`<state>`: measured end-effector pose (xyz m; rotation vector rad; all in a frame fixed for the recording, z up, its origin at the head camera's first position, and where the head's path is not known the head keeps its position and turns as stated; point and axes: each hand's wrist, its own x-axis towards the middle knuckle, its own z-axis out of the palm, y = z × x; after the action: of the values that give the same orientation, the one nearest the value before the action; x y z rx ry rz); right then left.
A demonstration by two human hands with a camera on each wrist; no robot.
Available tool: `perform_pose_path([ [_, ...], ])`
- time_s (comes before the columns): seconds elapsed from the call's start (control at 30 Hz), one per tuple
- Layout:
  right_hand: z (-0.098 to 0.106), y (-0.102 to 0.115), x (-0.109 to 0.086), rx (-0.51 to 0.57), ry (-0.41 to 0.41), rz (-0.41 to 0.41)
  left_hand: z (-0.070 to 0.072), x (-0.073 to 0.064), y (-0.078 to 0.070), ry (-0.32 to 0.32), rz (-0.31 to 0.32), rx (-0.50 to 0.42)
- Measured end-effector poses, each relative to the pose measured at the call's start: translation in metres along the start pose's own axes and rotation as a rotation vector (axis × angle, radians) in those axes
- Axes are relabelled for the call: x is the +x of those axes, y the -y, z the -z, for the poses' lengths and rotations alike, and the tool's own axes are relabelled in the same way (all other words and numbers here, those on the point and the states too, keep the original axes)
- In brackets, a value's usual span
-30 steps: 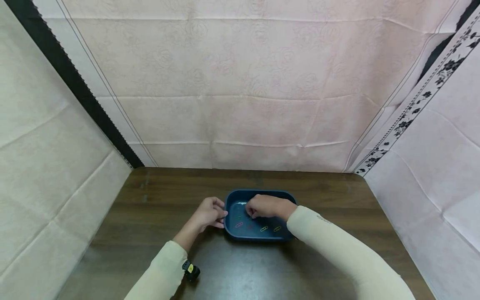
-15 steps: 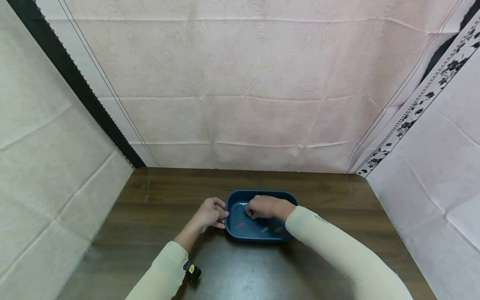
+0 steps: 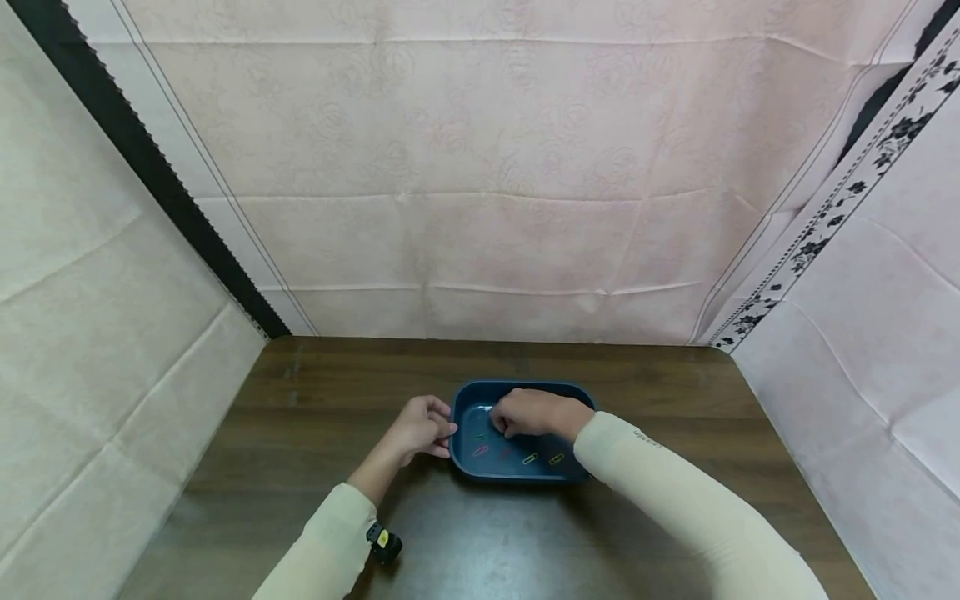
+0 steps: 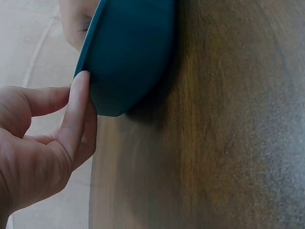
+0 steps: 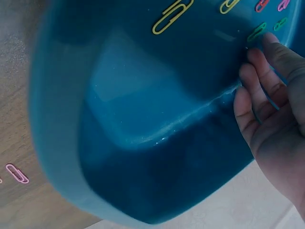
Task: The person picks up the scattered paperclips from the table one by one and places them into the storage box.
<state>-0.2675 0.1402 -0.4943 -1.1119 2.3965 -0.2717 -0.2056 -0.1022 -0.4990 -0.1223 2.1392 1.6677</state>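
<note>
1. Inside the blue tray (image 3: pixel 517 478), on the left half of its floor, look for a green clip (image 5: pixel 257 32), just beside the fingertips of the right hand (image 3: pixel 528 412). Probably almost weightless, stiff yet springy, hard to break, and likely to skid on so slick a floor. Best taken by its long edges between thumb and forefinger (or tipped up at one end first, being so flat).

2. Farther left, find a second green clip (image 5: pixel 280 24); toward the near side, from left to right, a pink clip (image 3: pixel 481 450), a red clip (image 5: pixel 261 5) and two yellow clips (image 3: pixel 531 458). Should all handle alike.

3. Over the tray floor, note the right hand's pose: reaching in from the right, back of the hand up, bent fingers pointing down and left. Fingers loosely side by side, thumb near the green clip; cannot tell whether pinching it.

4. At the left wall, see the left hand (image 3: pixel 423 427), thumb and fingers drawn together at the rim, seemingly pinching it. Judging by the thin wall, expect a light, rigid tray, easily steadied there.

5. Beyond the right wall, on the wooden table (image 3: pixel 465 550), notice a loose pink clip (image 5: pixel 17 173), well apart from both hands.
</note>
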Motion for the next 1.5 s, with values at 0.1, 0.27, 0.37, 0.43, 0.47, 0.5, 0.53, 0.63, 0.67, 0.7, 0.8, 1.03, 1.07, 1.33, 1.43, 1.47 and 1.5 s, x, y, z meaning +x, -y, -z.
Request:
perform_pose_path([
  [0.1, 0.003, 0.000, -0.004, 0.020, -0.026, 0.008, 0.000, 0.000, -0.001, -0.002, -0.004, 0.001],
  [0.27, 0.007, 0.001, -0.014, 0.065, -0.067, 0.013, 0.000, -0.001, -0.001, -0.002, -0.008, -0.003],
  [0.37, 0.008, 0.002, -0.021, 0.093, -0.088, 0.014, 0.000, -0.002, -0.001, 0.003, -0.011, -0.008],
  [0.43, 0.009, 0.003, -0.026, 0.111, -0.102, 0.016, 0.000, -0.002, -0.001, 0.007, -0.013, -0.007],
  [0.47, 0.009, 0.003, -0.028, 0.115, -0.112, 0.022, 0.000, -0.002, -0.001, 0.007, -0.012, -0.005],
  [0.5, 0.009, 0.003, -0.030, 0.119, -0.121, 0.026, 0.000, -0.002, -0.001, 0.007, -0.010, -0.002],
  [0.53, 0.009, 0.003, -0.032, 0.123, -0.131, 0.032, 0.000, -0.003, -0.001, 0.007, -0.010, 0.002],
  [0.63, 0.011, 0.003, -0.040, 0.134, -0.162, 0.045, 0.000, -0.003, -0.002, 0.006, -0.007, 0.005],
  [0.67, 0.011, 0.003, -0.042, 0.139, -0.173, 0.047, 0.000, -0.003, -0.002, 0.006, -0.006, 0.005],
  [0.7, 0.012, 0.004, -0.045, 0.146, -0.180, 0.045, 0.000, -0.004, -0.002, 0.006, -0.007, 0.005],
  [0.8, 0.013, 0.005, -0.054, 0.157, -0.208, 0.042, 0.000, -0.004, -0.002, 0.007, -0.007, 0.003],
  [1.03, 0.016, 0.002, -0.072, 0.169, -0.274, 0.049, 0.000, -0.004, -0.003, 0.006, -0.006, 0.006],
  [1.07, 0.016, 0.001, -0.074, 0.173, -0.286, 0.049, 0.000, -0.003, -0.003, 0.005, -0.007, 0.006],
  [1.33, 0.012, -0.006, -0.093, 0.210, -0.369, 0.034, 0.000, -0.003, -0.003, 0.009, -0.007, 0.002],
  [1.43, 0.011, -0.007, -0.101, 0.234, -0.393, 0.021, 0.000, -0.003, -0.003, 0.010, -0.006, 0.000],
  [1.47, 0.011, -0.007, -0.103, 0.239, -0.401, 0.010, 0.000, -0.003, -0.002, 0.009, -0.006, 0.001],
  [1.5, 0.010, -0.008, -0.106, 0.246, -0.409, 0.001, 0.000, -0.003, -0.002, 0.010, -0.007, 0.000],
])
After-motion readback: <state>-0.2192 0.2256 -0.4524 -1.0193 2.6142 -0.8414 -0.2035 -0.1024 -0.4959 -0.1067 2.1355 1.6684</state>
